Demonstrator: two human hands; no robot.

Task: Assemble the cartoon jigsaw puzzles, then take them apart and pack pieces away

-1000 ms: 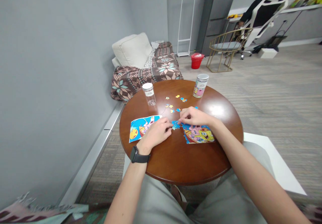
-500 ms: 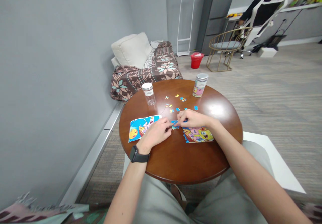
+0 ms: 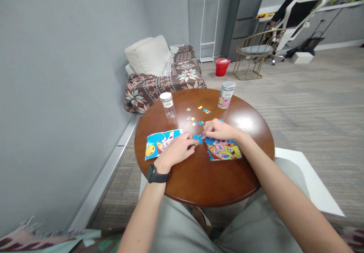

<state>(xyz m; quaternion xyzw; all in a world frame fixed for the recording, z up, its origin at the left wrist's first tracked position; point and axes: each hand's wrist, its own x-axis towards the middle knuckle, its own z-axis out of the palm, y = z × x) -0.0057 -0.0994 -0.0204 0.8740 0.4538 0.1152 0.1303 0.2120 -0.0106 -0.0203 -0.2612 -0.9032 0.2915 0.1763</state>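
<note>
My left hand rests over the edge of a printed picture sheet, its index finger stretched onto a small blue cluster of jigsaw puzzle pieces; thumb and fingers are apart. Pinched together at the right side of that cluster are the fingers of my right hand, on a puzzle piece that they mostly cover. Just below the right hand lies a joined puzzle section with a yellow and a pink cartoon figure; my right forearm overlaps its right edge. Loose puzzle pieces are scattered beyond my hands.
On the round wooden table stand a clear lidded jar at the back left and a printed canister at the back right. Beyond are a covered couch, a red bin, a gold chair and a seated person.
My right hand has shifted slightly up and right, uncovering more of the blue cluster and the joined section. My left index finger has moved a little further right onto the cluster.
</note>
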